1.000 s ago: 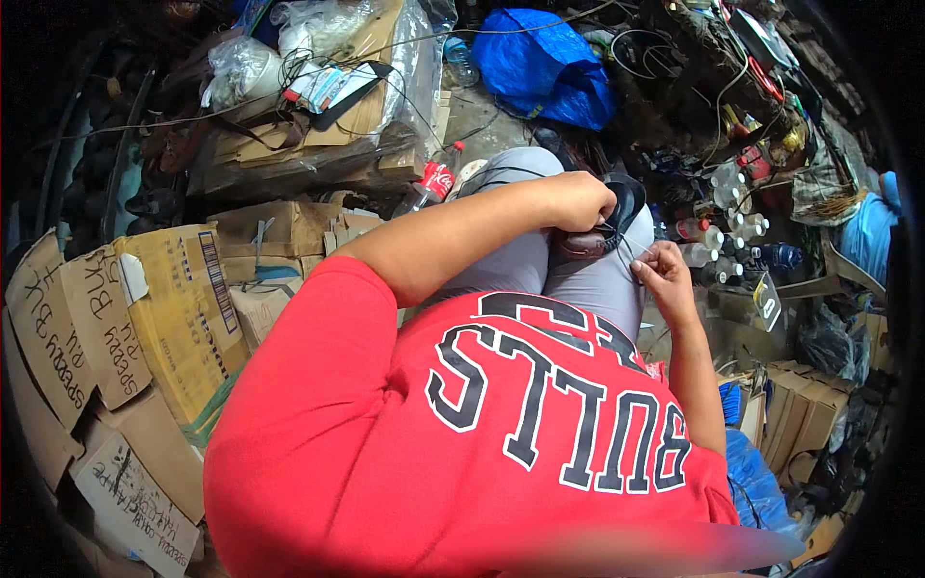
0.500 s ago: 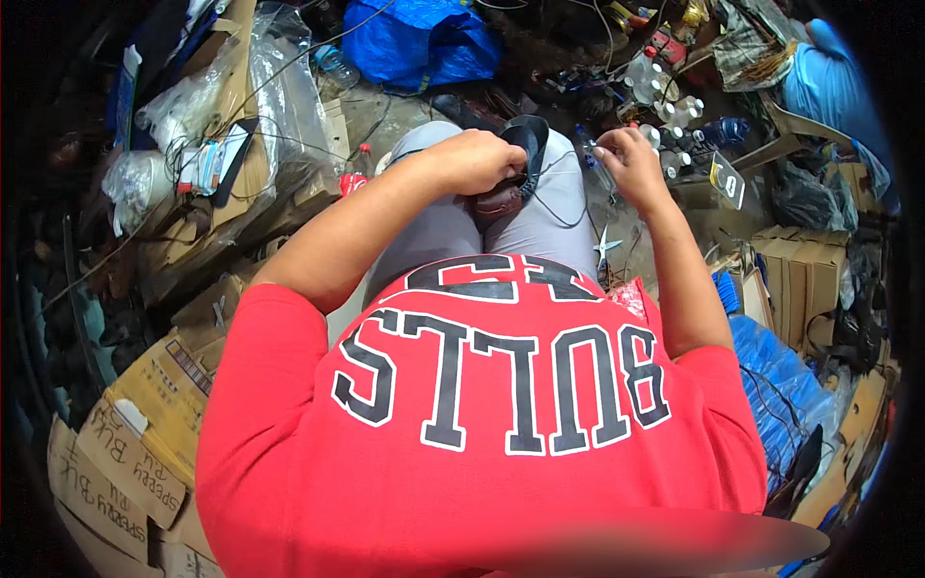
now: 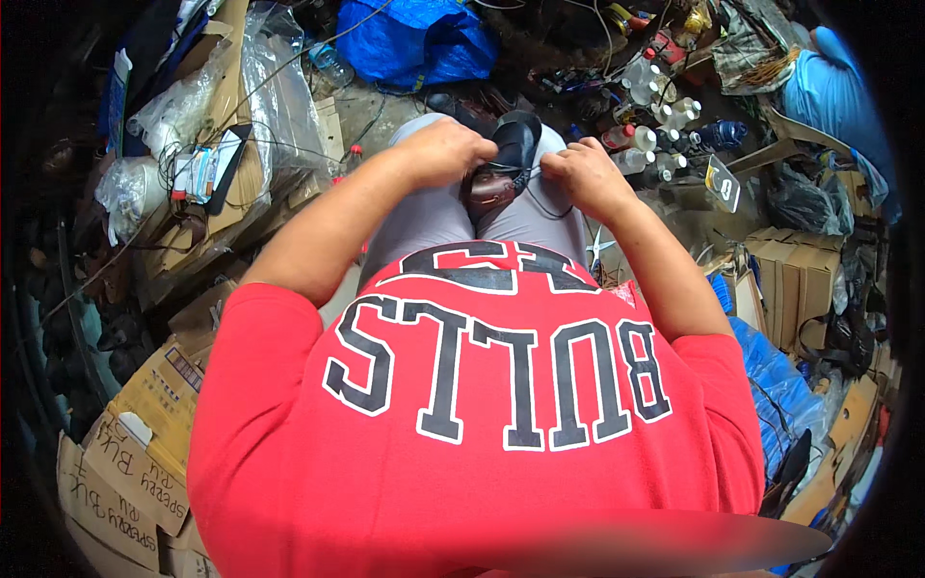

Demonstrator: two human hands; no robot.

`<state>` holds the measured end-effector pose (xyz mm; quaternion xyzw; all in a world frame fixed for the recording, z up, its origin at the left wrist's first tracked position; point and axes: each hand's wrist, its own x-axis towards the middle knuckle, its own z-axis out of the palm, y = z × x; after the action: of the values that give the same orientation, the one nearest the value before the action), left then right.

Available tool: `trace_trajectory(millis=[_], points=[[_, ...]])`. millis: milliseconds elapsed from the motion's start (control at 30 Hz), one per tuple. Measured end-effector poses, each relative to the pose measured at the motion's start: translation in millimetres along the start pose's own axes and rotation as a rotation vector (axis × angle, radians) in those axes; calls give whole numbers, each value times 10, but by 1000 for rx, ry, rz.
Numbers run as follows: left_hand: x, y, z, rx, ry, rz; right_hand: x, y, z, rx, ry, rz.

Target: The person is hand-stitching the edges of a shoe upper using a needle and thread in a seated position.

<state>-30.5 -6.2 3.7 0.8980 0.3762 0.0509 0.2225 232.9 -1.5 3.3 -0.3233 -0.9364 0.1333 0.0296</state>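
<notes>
- Left hand [image 3: 448, 152]: fingers curled at the left edge of the shoe, upper center of frame; can't tell if they pinch it, tips hidden.
- Right hand [image 3: 590, 178]: fingers bunched just right of the shoe; can't tell what, if anything, is in them.
- Brown-and-black shoe [image 3: 493, 191]: on the lap, between the hands, toward top center.
- Thin dark cord [image 3: 545, 206]: loops off the shoe's right side, below the right hand.
- Step, my read: cord work at the shoe. Next move likely calls for a steady shoe and a clean hold on the cord, loop free of snags.
- Around: scissors [image 3: 595, 249] right of the thigh, bottles [image 3: 665, 135] upper right, blue tarp [image 3: 419, 43] top center, cardboard [image 3: 125, 482] lower left.
</notes>
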Motion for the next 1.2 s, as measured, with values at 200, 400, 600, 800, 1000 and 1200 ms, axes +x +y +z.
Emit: trace_trajectory(millis=[200,400,600,800,1000,1200], points=[[-1339,-716,-402,-223,252,-496,-1142,797,211,488,133,719],[-900,-193,-1044,-976,486,-210,-672,587,-241,1866,772,327],[-550,415,-856,-1555,382,183,-198,-132,-643,2198,612,12],[-932,257,-715,-558,118,-223,-707,117,-367,983,-67,432],[-2378,-493,-2096,423,559,-565,-2352,1356,-338,289,-2,928],[-3471,-692,-3022,1015,713,-1377,-4713,2079,-643,-331,-258,1467]])
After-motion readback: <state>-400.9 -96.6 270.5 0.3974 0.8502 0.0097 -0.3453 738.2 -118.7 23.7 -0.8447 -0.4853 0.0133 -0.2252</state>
